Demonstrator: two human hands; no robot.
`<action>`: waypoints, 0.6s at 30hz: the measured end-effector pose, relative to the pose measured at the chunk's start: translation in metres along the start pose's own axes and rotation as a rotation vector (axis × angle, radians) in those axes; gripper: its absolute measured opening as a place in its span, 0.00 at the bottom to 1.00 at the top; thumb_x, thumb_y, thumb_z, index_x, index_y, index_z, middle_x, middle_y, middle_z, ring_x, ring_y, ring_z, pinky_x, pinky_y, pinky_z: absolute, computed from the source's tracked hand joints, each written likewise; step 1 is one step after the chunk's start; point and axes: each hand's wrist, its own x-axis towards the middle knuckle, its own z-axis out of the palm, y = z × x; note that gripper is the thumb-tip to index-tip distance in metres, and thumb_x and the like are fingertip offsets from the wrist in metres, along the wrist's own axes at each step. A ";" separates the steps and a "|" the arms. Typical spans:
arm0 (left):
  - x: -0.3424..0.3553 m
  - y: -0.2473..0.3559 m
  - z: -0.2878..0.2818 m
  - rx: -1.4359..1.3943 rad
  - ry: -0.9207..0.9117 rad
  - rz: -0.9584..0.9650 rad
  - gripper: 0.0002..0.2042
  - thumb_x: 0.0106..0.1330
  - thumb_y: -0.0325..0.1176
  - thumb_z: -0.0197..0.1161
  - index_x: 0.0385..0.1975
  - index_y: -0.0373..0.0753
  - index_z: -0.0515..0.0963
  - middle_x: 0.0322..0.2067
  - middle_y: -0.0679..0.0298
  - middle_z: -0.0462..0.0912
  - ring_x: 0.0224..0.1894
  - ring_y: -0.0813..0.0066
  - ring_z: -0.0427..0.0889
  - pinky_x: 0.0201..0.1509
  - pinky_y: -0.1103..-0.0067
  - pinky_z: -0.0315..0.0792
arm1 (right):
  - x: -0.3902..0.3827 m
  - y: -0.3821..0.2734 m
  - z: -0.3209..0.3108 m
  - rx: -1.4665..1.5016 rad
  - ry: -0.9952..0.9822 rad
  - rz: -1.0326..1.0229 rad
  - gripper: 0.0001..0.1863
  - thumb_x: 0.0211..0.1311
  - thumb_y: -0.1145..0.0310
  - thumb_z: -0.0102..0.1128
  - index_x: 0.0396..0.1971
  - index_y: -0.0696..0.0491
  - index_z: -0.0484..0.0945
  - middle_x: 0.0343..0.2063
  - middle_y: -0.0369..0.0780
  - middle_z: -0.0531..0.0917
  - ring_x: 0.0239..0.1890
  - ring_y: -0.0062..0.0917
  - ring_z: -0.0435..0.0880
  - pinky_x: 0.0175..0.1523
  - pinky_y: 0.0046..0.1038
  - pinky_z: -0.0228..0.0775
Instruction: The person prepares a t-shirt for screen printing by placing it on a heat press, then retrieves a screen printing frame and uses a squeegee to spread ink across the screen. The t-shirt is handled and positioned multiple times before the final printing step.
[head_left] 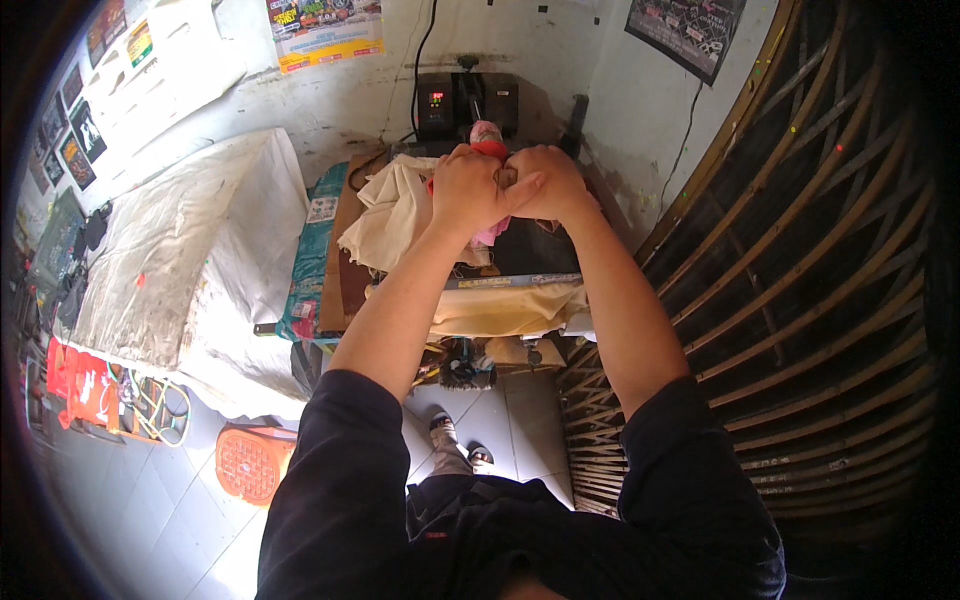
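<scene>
Together, the left hand [470, 188] and right hand [549, 183] curl beside a reddish object [488, 146], arms [405, 295] outstretched, their grip unclear.

Worktop [356, 285] straight ahead, before the wall [360, 100]; cloth [385, 210] on it, mostly left of left grip [470, 190]; right grip [550, 185] just beside; control box [434, 106] behind both; draped bulk [180, 230] left of worktop; stool [253, 465] on floor [165, 525], nearer than bulk; folding gate [800, 335] along the right.
</scene>
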 end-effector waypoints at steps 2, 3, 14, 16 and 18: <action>0.001 0.000 0.000 -0.013 0.005 -0.003 0.26 0.47 0.58 0.59 0.10 0.37 0.73 0.13 0.55 0.73 0.22 0.56 0.73 0.28 0.66 0.68 | 0.000 -0.002 -0.001 -0.017 -0.034 0.018 0.14 0.36 0.55 0.58 0.18 0.52 0.78 0.22 0.45 0.80 0.31 0.40 0.79 0.40 0.36 0.70; 0.000 0.000 -0.001 -0.006 -0.012 -0.006 0.25 0.47 0.58 0.59 0.10 0.37 0.74 0.13 0.55 0.73 0.22 0.56 0.73 0.28 0.66 0.68 | 0.000 -0.003 -0.004 -0.023 -0.064 0.026 0.15 0.36 0.54 0.58 0.19 0.51 0.79 0.24 0.44 0.81 0.32 0.39 0.80 0.42 0.36 0.69; -0.010 0.002 0.005 -0.043 0.017 -0.012 0.23 0.45 0.56 0.62 0.13 0.37 0.74 0.15 0.57 0.74 0.23 0.57 0.73 0.29 0.67 0.67 | -0.008 -0.004 0.003 -0.048 -0.034 0.043 0.15 0.38 0.54 0.57 0.21 0.49 0.78 0.25 0.43 0.81 0.34 0.37 0.80 0.43 0.36 0.68; -0.009 0.001 0.003 -0.059 0.013 0.000 0.24 0.45 0.56 0.62 0.12 0.37 0.73 0.14 0.57 0.74 0.23 0.57 0.72 0.28 0.67 0.67 | -0.009 -0.008 0.000 -0.035 -0.044 0.050 0.15 0.38 0.54 0.57 0.21 0.50 0.78 0.24 0.43 0.81 0.34 0.37 0.80 0.44 0.35 0.68; -0.008 0.001 0.000 -0.065 0.008 0.007 0.24 0.45 0.56 0.61 0.12 0.37 0.73 0.14 0.56 0.73 0.23 0.56 0.72 0.28 0.67 0.66 | -0.008 -0.007 0.000 -0.035 -0.057 0.051 0.15 0.38 0.54 0.57 0.21 0.50 0.78 0.25 0.43 0.81 0.35 0.37 0.80 0.44 0.35 0.67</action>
